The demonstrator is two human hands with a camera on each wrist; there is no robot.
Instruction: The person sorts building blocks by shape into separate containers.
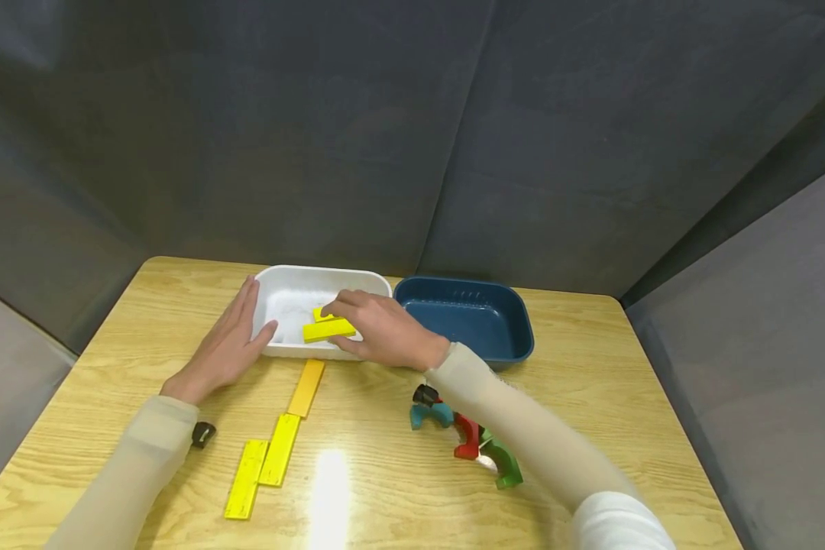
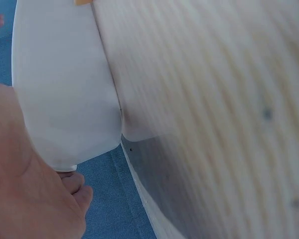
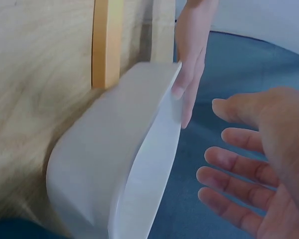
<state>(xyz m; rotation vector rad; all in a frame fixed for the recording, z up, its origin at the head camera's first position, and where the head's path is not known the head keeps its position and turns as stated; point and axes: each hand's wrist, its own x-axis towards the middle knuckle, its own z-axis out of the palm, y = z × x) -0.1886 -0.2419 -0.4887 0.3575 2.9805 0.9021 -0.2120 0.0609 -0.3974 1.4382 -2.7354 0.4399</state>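
Dark cloth (image 1: 282, 137) hangs behind the white tub (image 1: 290, 302) on the counter (image 1: 584, 374). Two yellow blocks (image 1: 319, 333) lie inside the tub; over them hangs the right hand (image 1: 385, 328), wide with loose fingers, while the left hand (image 1: 225, 347) grips the tub's left rim.

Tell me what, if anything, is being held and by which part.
The right hand holds nothing; its fingers are spread. The left hand touches the white bin at its left end; whether it grips cannot be told.
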